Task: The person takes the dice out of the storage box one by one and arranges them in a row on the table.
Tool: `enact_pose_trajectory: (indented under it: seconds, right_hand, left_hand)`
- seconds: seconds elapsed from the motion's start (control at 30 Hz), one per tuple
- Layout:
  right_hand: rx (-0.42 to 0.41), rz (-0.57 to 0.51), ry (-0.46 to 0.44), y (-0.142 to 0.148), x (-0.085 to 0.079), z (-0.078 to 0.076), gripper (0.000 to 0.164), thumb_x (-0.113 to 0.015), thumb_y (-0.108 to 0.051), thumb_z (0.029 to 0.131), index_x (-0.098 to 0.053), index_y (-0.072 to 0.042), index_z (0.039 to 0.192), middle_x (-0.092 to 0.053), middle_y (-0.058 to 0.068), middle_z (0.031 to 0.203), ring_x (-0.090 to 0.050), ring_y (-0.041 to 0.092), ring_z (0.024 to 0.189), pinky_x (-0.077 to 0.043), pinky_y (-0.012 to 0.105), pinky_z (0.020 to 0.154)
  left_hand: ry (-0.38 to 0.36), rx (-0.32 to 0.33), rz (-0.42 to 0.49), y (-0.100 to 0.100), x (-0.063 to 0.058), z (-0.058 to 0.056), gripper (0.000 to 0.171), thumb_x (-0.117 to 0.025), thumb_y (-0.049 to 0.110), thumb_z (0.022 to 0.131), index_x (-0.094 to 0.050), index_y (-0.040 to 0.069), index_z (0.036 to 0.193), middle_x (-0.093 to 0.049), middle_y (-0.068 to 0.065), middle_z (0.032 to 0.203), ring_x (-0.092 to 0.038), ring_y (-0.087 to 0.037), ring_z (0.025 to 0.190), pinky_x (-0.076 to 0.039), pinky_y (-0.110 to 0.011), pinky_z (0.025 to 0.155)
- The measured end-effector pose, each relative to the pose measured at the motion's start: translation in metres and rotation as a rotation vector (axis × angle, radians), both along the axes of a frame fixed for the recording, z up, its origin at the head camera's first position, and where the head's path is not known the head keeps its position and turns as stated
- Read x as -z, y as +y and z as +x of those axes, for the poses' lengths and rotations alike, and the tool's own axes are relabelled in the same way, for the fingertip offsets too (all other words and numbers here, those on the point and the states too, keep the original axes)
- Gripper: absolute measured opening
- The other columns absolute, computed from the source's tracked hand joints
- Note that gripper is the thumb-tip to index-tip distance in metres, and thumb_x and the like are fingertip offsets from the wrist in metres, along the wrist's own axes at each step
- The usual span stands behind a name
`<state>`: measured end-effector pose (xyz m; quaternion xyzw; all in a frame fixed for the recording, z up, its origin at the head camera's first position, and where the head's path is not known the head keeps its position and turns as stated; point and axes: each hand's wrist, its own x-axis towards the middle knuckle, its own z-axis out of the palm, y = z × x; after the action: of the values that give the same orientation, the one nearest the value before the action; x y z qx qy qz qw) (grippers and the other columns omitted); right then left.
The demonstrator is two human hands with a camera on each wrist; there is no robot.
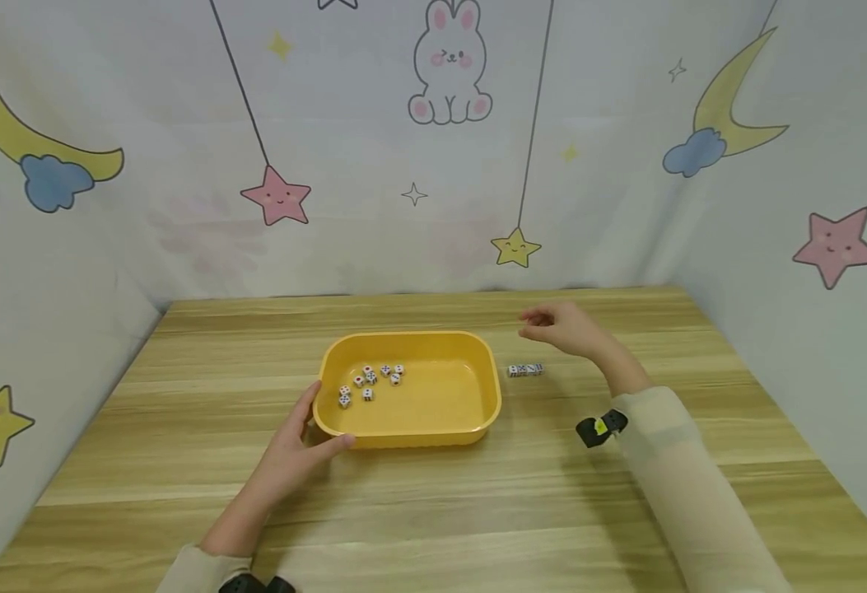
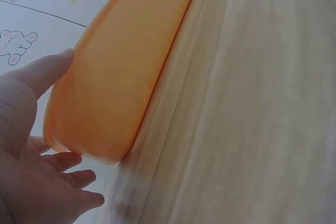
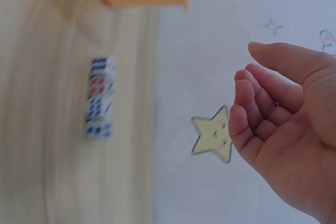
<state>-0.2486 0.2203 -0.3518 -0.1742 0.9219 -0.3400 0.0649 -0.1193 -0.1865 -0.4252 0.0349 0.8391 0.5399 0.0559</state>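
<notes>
A yellow plastic tray (image 1: 411,438) stands on the wooden table with several white dice (image 1: 370,378) scattered toward its left side. My left hand (image 1: 292,453) holds the tray's near left corner, thumb on the front wall and fingers at the left end. In the left wrist view, the thumb (image 2: 55,69) lies against the orange-looking tray wall (image 2: 121,61). To the right of the tray, several dice form a straight row (image 1: 525,371) on the table. Above and beyond this row hovers my right hand (image 1: 568,328), fingers loosely curled and holding nothing; the right wrist view shows the bare palm (image 3: 294,129).
The wooden table (image 1: 433,519) runs back to a white cloth backdrop (image 1: 374,148) printed with stars, moons and a rabbit. Similar cloth hangs along both sides. Each wrist wears a small black camera strap (image 1: 602,427).
</notes>
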Motion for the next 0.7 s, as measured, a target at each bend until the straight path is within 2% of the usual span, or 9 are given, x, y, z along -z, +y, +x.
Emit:
enact_pose_trajectory:
  seconds: [0.13, 0.37, 0.5, 0.7]
  right_hand:
    - [-0.03, -0.016, -0.005, -0.018, -0.015, 0.0, 0.038, -0.063, -0.024, 0.094, -0.062, -0.003, 0.125, -0.066, 0.01, 0.105, -0.059, 0.023, 0.094, -0.051, 0.036, 0.082]
    - [-0.097, 0.043, 0.0, -0.053, -0.034, -0.002, 0.038, -0.063, -0.025, 0.094, -0.062, -0.006, 0.126, -0.067, 0.008, 0.107, -0.06, 0.022, 0.096, -0.051, 0.038, 0.084]
    - [-0.151, 0.077, 0.017, -0.075, -0.038, -0.004, 0.035, -0.064, -0.023, 0.093, -0.064, -0.005, 0.123, -0.068, 0.007, 0.106, -0.061, 0.021, 0.095, -0.052, 0.036, 0.084]
    - [-0.244, 0.107, -0.006, -0.106, -0.038, -0.008, 0.034, -0.065, -0.023, 0.093, -0.066, -0.004, 0.12, -0.067, 0.005, 0.099, -0.057, 0.018, 0.088, -0.051, 0.029, 0.079]
  left_hand:
    - [0.0, -0.001, 0.0, 0.0, 0.001, -0.001, 0.103, -0.078, 0.034, 0.081, -0.011, 0.009, 0.155, -0.025, -0.016, 0.157, -0.019, -0.037, 0.144, -0.013, -0.058, 0.115]
    - [-0.007, -0.001, -0.006, 0.0, 0.001, -0.001, 0.103, -0.077, 0.036, 0.082, -0.01, 0.01, 0.155, -0.024, -0.016, 0.157, -0.018, -0.036, 0.145, -0.013, -0.058, 0.115]
    - [0.005, 0.001, -0.013, 0.0, 0.002, -0.002, 0.103, -0.077, 0.035, 0.082, -0.01, 0.009, 0.155, -0.024, -0.016, 0.157, -0.019, -0.036, 0.145, -0.013, -0.058, 0.115]
    - [0.014, 0.0, -0.006, 0.0, 0.002, -0.001, 0.103, -0.078, 0.034, 0.081, -0.011, 0.009, 0.155, -0.026, -0.016, 0.157, -0.021, -0.036, 0.144, -0.012, -0.059, 0.115]
